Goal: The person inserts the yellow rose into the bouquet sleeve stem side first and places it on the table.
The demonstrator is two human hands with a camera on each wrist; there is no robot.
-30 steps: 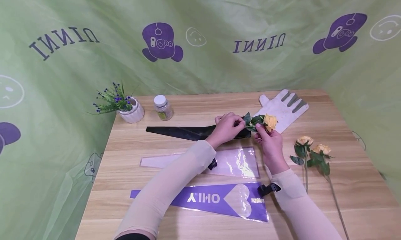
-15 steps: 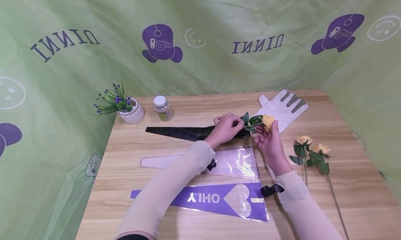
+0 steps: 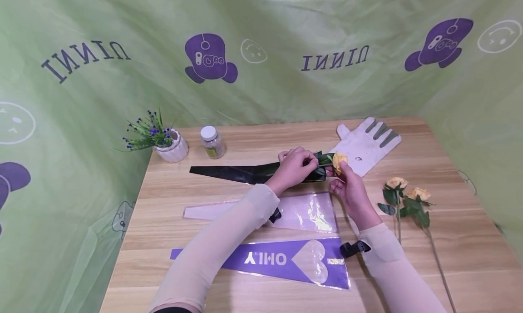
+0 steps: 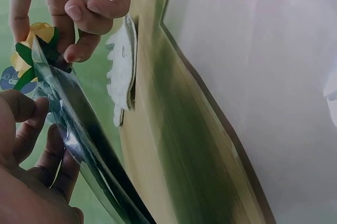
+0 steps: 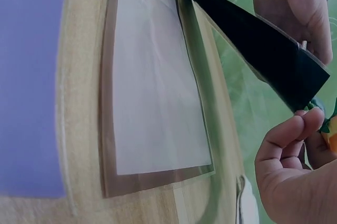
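My left hand [image 3: 296, 164] pinches the open wide end of a long black flower sleeve [image 3: 229, 172], whose narrow end points left. A yellow artificial rose [image 3: 339, 162] lies with its stem inside this sleeve, its bloom and some green leaves sticking out at the mouth. My right hand [image 3: 354, 192] holds the rose by its bloom, with curled fingers close to the sleeve's edge. In the left wrist view the clear front of the sleeve [image 4: 87, 129] shows, and fingers lie on both sides of the bloom [image 4: 38, 30]. The right wrist view shows the sleeve's black back [image 5: 263, 45].
Nearer on the wooden table [image 3: 139, 258] lie a pale pink sleeve [image 3: 304, 213] and a purple sleeve [image 3: 282, 260]. Two more roses [image 3: 420, 195] lie at the right. Behind are a white glove [image 3: 363, 142], a lidded jar [image 3: 212, 142] and a potted plant [image 3: 173, 147].
The rose has moved left, deeper into the black sleeve. My right hand has shifted its fingers from below the bloom to the bloom itself. The left hand stays at the sleeve's mouth.
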